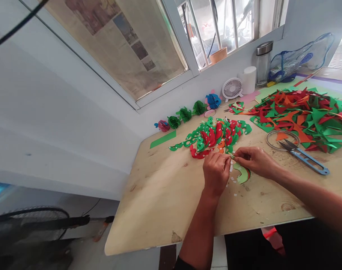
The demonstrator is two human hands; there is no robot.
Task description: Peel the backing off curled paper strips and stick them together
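My left hand (216,170) and my right hand (253,161) meet over the table, fingertips pinched close together at a small piece of green paper (232,156). The fingers cover most of that piece. Just below them lies a curved light-green paper cutout (242,175) with a red edge showing under it. Tiny white squares (235,194) are scattered beside it. Beyond my hands sits a heap of red and green curved paper cutouts (216,133), many dotted with white squares.
Blue thread snips (308,159) lie right of my right hand, against a roll of tape (274,139). Behind is a pile of paper scraps (306,116). A small white fan (232,89), a glass bottle (263,67) and folded paper ornaments (184,113) line the wall.
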